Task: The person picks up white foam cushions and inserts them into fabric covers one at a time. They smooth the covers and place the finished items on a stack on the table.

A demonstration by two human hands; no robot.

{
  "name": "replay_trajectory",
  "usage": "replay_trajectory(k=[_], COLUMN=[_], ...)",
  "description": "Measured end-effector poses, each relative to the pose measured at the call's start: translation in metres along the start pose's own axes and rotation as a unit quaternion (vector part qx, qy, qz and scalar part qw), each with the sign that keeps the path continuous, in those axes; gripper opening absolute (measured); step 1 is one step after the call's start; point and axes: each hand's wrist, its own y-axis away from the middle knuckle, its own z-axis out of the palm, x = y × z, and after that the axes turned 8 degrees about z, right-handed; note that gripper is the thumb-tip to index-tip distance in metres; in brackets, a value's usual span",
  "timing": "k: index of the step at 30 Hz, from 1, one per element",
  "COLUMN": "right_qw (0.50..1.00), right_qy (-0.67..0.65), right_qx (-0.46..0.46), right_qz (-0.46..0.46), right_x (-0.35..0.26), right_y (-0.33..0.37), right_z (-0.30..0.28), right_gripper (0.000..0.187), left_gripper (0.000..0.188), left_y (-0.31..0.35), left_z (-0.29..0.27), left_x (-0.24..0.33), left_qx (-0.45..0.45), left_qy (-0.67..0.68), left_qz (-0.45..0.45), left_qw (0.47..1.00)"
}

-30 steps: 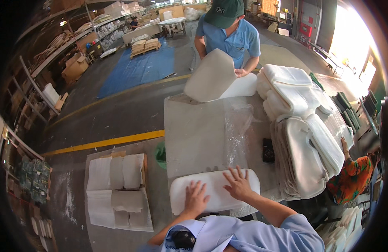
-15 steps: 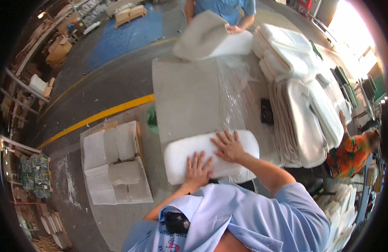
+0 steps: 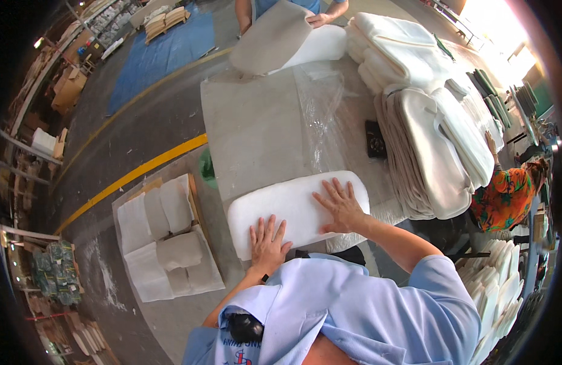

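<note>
Both hands lie flat, fingers spread, on the long white rounded foam cushion pad (image 3: 296, 210), which rests at the near edge of the grey work table (image 3: 256, 128). Left hand (image 3: 267, 242) presses the pad's near rim; right hand (image 3: 340, 205) sits further onto its top, toward the right end. Neither grips anything.

Step, by my reading: smoothing or steadying the pad. A next move would call for a hold on its ends.

Pad looks soft, slightly fuzzy, corners rounded. Ahead of the right hand, a crinkled clear plastic sheet (image 3: 320, 112). Right of it, a stack of cream padded covers (image 3: 433, 152). Left of the left hand, white foam pieces on a floor board (image 3: 165, 237).
</note>
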Motion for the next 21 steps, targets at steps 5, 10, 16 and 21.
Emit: replay_trajectory(k=[5, 10, 16, 21], right_qw=[0.999, 1.000, 0.936, 0.747], right_qy=[-0.007, -0.009, -0.251, -0.537], right_qx=[0.035, -0.025, 0.195, 0.170], right_qz=[0.015, -0.004, 0.155, 0.353], right_x=[-0.026, -0.028, 0.042, 0.103], right_y=[-0.009, -0.003, -0.010, 0.001], right_z=[-0.002, 0.012, -0.014, 0.012], right_gripper=[0.112, 0.108, 0.062, 0.050], left_gripper=[0.068, 0.063, 0.046, 0.044], left_y=[-0.017, -0.012, -0.005, -0.001], left_z=[-0.005, -0.001, -0.040, -0.040], left_x=[-0.001, -0.005, -0.057, -0.096], left_qx=[0.013, -0.013, 0.208, 0.211], left_qy=[-0.012, -0.004, 0.160, 0.441], left_qz=[0.013, 0.021, -0.159, -0.457], left_qw=[1.000, 1.000, 0.952, 0.743])
